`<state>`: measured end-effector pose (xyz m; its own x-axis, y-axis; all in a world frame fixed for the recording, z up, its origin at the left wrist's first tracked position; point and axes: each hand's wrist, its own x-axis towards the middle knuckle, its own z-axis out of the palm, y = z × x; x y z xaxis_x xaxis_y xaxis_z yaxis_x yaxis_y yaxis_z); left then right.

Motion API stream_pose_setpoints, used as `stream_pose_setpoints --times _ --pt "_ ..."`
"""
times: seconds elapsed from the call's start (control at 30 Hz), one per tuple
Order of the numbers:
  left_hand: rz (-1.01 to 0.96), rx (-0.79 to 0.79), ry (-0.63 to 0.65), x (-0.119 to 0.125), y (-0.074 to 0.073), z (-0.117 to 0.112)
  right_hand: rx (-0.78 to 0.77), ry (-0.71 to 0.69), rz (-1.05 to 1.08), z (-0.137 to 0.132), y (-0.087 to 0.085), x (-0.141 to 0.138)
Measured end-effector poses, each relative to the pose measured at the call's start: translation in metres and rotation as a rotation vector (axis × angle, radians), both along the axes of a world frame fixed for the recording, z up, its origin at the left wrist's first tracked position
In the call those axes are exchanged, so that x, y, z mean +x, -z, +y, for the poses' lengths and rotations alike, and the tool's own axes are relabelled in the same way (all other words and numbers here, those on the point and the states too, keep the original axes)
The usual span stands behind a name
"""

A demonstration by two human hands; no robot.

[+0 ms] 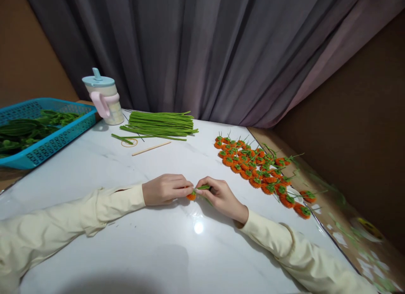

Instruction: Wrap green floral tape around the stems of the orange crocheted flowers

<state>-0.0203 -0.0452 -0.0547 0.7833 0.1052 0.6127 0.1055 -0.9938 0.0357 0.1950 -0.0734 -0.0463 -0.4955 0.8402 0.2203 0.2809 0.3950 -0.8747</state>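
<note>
My left hand and my right hand meet at the middle of a white table, both pinched closed. Between their fingertips sits a small orange pompom piece with a green top. My right hand's fingers also close on a green fuzzy stem joined to it. To the right lies a spread of several finished orange pieces with green tops. A bundle of green stems lies at the back of the table.
A blue mesh basket with green leaves stands at the back left. Beside it is a lidded cup with a pink handle. A thin wooden stick and a rubber band lie near the bundle. A grey curtain hangs behind.
</note>
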Motion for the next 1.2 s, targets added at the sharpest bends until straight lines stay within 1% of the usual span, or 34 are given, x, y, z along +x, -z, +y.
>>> stream_pose_setpoints --times 0.13,0.23,0.3,0.37,0.43,0.57,0.63,0.77,0.87,0.97,1.07,1.2 --pt "0.008 -0.024 0.017 0.0 -0.001 0.0 0.009 -0.022 -0.008 -0.001 0.0 0.0" --pt "-0.006 -0.132 0.035 -0.001 0.001 -0.001 -0.005 -0.022 -0.005 0.0 0.0 0.001" --pt "-0.027 -0.259 0.004 -0.001 0.002 -0.004 -0.018 -0.012 0.009 0.001 0.001 0.001" --pt "-0.047 -0.35 -0.057 0.0 0.004 -0.008 -0.032 0.005 0.024 0.002 0.002 0.001" --pt "-0.061 -0.378 -0.115 0.001 0.004 -0.014 -0.042 0.02 0.034 0.003 0.002 0.001" --pt "-0.043 -0.448 -0.172 0.004 0.002 -0.022 -0.045 0.021 0.039 0.003 0.003 0.001" --pt "-0.026 -0.498 -0.172 0.005 0.0 -0.024 -0.038 0.012 0.04 0.002 0.003 0.001" --pt "-0.029 -0.569 -0.122 0.004 -0.001 -0.021 -0.036 -0.007 0.031 0.002 0.003 0.001" --pt "-0.059 -0.581 -0.108 0.004 0.002 -0.019 -0.078 -0.028 0.038 0.001 0.001 0.0" --pt "-0.096 -0.578 -0.107 0.003 0.003 -0.018 -0.179 -0.095 0.089 0.001 -0.002 0.0" --pt "-0.108 -0.546 -0.108 0.003 0.003 -0.018 -0.271 -0.17 0.142 0.001 -0.004 0.001" --pt "-0.112 -0.504 -0.098 0.003 0.002 -0.019 -0.34 -0.232 0.172 0.002 -0.003 0.002"
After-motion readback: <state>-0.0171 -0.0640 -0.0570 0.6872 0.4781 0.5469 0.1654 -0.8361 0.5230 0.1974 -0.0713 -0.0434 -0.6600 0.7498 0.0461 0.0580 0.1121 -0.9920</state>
